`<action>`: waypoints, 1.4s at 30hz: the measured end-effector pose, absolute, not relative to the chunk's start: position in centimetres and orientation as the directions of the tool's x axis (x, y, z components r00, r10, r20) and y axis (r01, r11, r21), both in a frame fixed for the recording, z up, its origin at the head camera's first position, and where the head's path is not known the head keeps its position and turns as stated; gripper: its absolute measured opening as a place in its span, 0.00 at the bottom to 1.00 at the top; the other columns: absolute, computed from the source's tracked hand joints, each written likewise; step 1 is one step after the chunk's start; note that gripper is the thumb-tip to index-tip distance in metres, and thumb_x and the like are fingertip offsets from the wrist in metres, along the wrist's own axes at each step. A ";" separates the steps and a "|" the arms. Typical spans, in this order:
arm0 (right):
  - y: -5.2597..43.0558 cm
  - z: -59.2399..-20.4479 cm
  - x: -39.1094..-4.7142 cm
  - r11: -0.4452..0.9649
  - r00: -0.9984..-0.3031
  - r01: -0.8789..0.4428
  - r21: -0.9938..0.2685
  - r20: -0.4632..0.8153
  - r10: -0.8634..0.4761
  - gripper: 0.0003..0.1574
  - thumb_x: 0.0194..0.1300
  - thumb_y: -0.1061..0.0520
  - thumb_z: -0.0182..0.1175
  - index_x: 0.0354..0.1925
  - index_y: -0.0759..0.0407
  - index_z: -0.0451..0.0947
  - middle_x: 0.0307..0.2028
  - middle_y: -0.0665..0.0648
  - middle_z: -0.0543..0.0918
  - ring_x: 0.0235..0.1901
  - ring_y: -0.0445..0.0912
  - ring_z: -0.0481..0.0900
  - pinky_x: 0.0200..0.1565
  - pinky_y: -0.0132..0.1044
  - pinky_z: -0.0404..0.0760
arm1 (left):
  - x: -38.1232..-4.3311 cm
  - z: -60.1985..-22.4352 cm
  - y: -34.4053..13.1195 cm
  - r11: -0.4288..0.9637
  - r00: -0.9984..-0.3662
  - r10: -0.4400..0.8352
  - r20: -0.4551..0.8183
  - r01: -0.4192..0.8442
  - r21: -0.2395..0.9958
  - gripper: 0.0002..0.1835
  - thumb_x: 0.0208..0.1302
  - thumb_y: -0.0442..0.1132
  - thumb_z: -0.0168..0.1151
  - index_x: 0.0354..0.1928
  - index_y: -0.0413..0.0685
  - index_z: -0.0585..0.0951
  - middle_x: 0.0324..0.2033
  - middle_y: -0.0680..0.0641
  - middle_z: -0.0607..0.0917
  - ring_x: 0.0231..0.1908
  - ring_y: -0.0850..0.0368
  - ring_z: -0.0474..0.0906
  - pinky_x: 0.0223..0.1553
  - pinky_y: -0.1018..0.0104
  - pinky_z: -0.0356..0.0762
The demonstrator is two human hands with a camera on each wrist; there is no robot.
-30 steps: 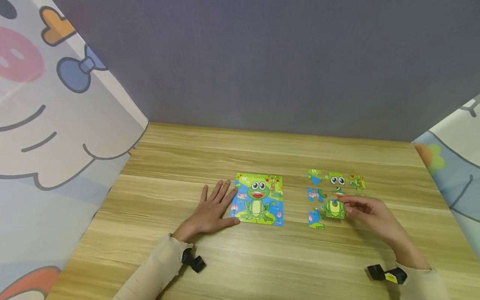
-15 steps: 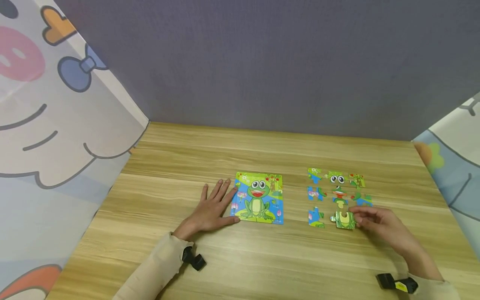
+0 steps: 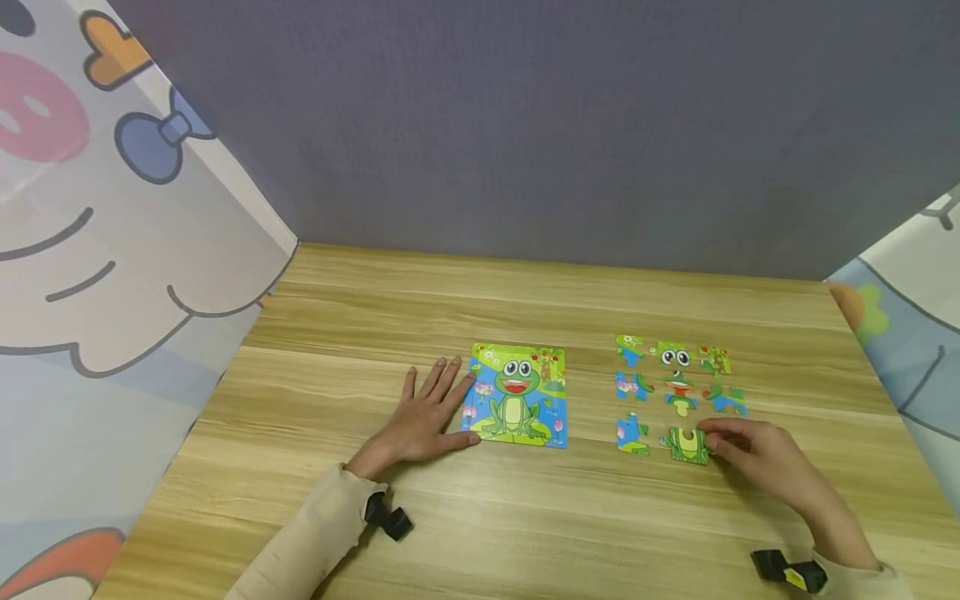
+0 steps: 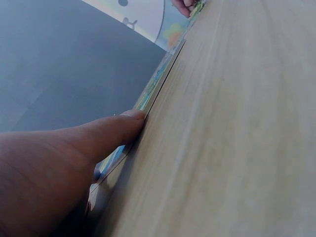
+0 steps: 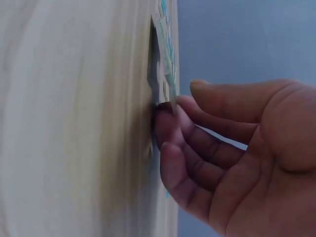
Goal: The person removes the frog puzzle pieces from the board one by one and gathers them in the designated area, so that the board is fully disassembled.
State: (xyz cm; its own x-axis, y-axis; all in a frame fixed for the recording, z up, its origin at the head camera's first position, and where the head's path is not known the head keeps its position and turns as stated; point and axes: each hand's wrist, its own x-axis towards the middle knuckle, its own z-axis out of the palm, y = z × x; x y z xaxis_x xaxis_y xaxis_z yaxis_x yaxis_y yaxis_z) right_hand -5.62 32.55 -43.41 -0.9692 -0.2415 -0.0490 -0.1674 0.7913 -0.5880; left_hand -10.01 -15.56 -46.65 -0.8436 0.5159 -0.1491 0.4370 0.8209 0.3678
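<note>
My left hand (image 3: 423, 421) lies flat with fingers spread, thumb and fingertips on the left edge of a square frog picture board (image 3: 516, 396). In the left wrist view its thumb (image 4: 113, 131) presses along the board's edge. On the right, my right hand (image 3: 761, 458) holds a green frog-body jigsaw piece (image 3: 688, 447) by its right edge, low over the table. The right wrist view shows this piece tilted, its near edge at the curled fingers (image 5: 168, 128); the thumb (image 5: 222, 98) stands above that edge.
Several loose jigsaw pieces lie spaced in rows, among them an eyes piece (image 3: 673, 357), a mouth piece (image 3: 680, 392) and a blue corner piece (image 3: 632, 435). The wood-grain table (image 3: 525, 517) meets a grey panel (image 3: 525, 142) behind and cartoon-printed walls at the sides.
My right hand has moved right and toward the near edge with the frog-body piece, which now sits lower and flatter, right of the blue corner piece. The left hand has stayed put.
</note>
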 end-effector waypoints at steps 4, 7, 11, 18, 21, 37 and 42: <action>32.2 -43.0 -5.7 0.820 -0.970 -0.163 -0.548 -0.062 -0.234 0.12 0.69 0.58 0.62 0.48 0.62 0.85 0.43 0.61 0.89 0.35 0.19 0.75 0.34 0.27 0.80 | -10.1 -46.7 -15.6 0.820 -0.843 0.519 -0.144 0.442 0.364 0.50 0.66 0.67 0.56 0.81 0.53 0.48 0.81 0.41 0.40 0.81 0.40 0.34 0.72 0.26 0.29; 32.2 -43.0 -5.8 0.823 -0.967 -0.187 -0.536 -0.046 -0.250 0.11 0.69 0.59 0.63 0.47 0.62 0.86 0.42 0.61 0.90 0.34 0.20 0.75 0.33 0.27 0.80 | -10.1 -46.7 -15.6 0.818 -0.840 0.522 -0.148 0.443 0.367 0.50 0.66 0.67 0.56 0.81 0.52 0.48 0.81 0.41 0.40 0.81 0.39 0.33 0.72 0.26 0.29; 32.2 -42.9 -6.1 0.813 -0.959 -0.245 -0.528 0.012 -0.282 0.10 0.67 0.62 0.64 0.46 0.62 0.86 0.40 0.59 0.90 0.33 0.21 0.75 0.32 0.27 0.80 | -10.3 -46.6 -15.5 0.818 -0.838 0.524 -0.151 0.447 0.362 0.50 0.66 0.67 0.55 0.81 0.53 0.47 0.81 0.41 0.40 0.81 0.40 0.33 0.72 0.26 0.28; 29.8 -42.0 -7.4 0.765 -0.939 -0.313 -0.562 0.063 -0.338 0.12 0.65 0.63 0.65 0.48 0.64 0.85 0.38 0.57 0.89 0.33 0.23 0.77 0.31 0.28 0.80 | -10.4 -46.3 -15.3 0.821 -0.837 0.521 -0.166 0.439 0.364 0.51 0.66 0.68 0.56 0.81 0.54 0.47 0.81 0.42 0.40 0.81 0.41 0.32 0.73 0.27 0.29; 27.8 -41.7 -8.2 0.733 -0.926 -0.335 -0.592 0.064 -0.371 0.12 0.65 0.64 0.65 0.48 0.65 0.84 0.37 0.54 0.89 0.34 0.24 0.76 0.32 0.28 0.81 | -10.3 -46.3 -15.3 0.821 -0.837 0.520 -0.169 0.437 0.366 0.51 0.66 0.68 0.56 0.81 0.54 0.47 0.81 0.41 0.40 0.81 0.41 0.32 0.73 0.27 0.29; 15.8 -42.5 -10.3 0.665 -0.852 -0.356 -0.656 -0.064 -0.520 0.28 0.64 0.55 0.68 0.58 0.68 0.78 0.41 0.57 0.81 0.32 0.38 0.71 0.33 0.29 0.72 | -10.2 -46.7 -15.3 0.821 -0.839 0.518 -0.169 0.431 0.374 0.51 0.66 0.68 0.56 0.81 0.55 0.46 0.81 0.42 0.39 0.81 0.41 0.32 0.73 0.27 0.27; 14.2 -43.0 -10.0 0.754 -0.867 -0.297 -0.586 -0.165 -0.470 0.40 0.59 0.49 0.72 0.64 0.64 0.74 0.41 0.56 0.75 0.31 0.41 0.68 0.33 0.32 0.69 | -10.0 -46.4 -15.4 0.820 -0.838 0.521 -0.160 0.439 0.368 0.51 0.66 0.67 0.56 0.81 0.53 0.47 0.81 0.41 0.39 0.81 0.40 0.33 0.72 0.26 0.29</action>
